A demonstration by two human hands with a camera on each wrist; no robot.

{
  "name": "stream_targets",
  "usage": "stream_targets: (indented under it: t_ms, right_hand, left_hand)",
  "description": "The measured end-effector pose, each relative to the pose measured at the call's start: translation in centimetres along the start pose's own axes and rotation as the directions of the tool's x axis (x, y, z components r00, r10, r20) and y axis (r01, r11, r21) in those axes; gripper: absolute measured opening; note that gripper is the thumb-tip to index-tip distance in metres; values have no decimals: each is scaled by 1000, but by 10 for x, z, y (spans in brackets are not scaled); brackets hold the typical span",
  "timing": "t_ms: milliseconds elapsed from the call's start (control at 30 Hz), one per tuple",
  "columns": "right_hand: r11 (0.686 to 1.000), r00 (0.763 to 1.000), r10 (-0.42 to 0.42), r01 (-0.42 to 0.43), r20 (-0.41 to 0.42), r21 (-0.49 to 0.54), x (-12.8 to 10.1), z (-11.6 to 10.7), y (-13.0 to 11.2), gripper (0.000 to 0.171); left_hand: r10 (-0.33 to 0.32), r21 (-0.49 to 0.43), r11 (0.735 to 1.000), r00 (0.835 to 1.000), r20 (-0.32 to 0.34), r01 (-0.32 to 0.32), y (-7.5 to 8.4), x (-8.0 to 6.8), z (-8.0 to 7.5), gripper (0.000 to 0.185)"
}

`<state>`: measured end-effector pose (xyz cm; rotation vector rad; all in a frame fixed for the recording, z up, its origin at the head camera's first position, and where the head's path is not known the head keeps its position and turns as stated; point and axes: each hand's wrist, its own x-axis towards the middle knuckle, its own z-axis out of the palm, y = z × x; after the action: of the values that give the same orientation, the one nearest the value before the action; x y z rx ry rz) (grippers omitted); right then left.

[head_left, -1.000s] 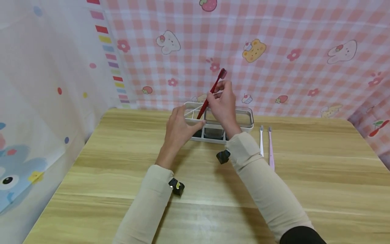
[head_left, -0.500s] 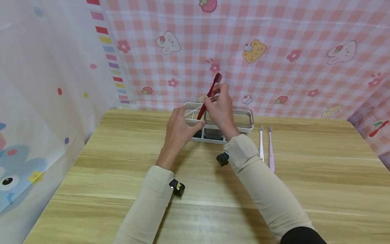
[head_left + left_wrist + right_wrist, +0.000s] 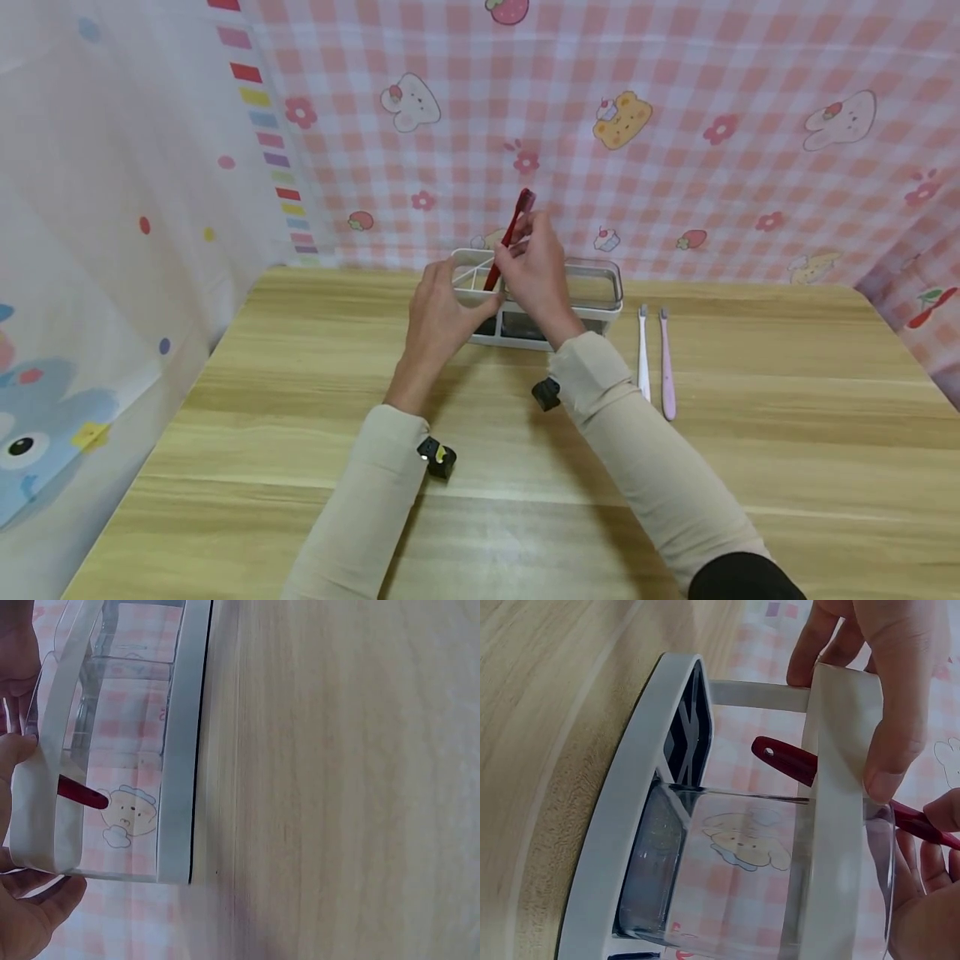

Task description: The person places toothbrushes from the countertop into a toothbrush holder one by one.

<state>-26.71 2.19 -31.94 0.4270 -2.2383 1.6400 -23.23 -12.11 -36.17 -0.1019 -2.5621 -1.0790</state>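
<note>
My left hand (image 3: 442, 310) grips the left end of a white toothbrush holder (image 3: 596, 308), thumb at the front and fingers behind. In my right hand (image 3: 536, 271) a red toothbrush (image 3: 517, 215) is pinched, bristle head up and slightly tilted right. Its handle passes down through the holder's divided top frame. Seen from the right wrist, the handle end (image 3: 784, 759) hangs between the upper frame (image 3: 836, 787) and the base, above the dark slotted tray (image 3: 690, 727). The left wrist view also shows the red handle end (image 3: 82, 793) below the rim, apart from the base.
A clear cup (image 3: 735, 855) sits in the holder's middle section. To the right of the holder, a white toothbrush (image 3: 642, 350) and a pink toothbrush (image 3: 667, 367) lie side by side on the wooden table (image 3: 787, 417). A checked cloth (image 3: 675, 183) hangs right behind.
My right hand has moved down and left with the red toothbrush, which now stands lower and a bit more upright in the holder's top. My left hand has stayed on the holder.
</note>
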Motion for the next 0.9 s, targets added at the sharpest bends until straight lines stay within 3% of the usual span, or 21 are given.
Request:
stream_targets:
  t_ms: [900]
  right_hand:
    - [976,989,89,-62,121,-207,-3,-2,3,31]
  left_hand:
    - [14,1,1000,1000,-12,-14,-1,0,0,74]
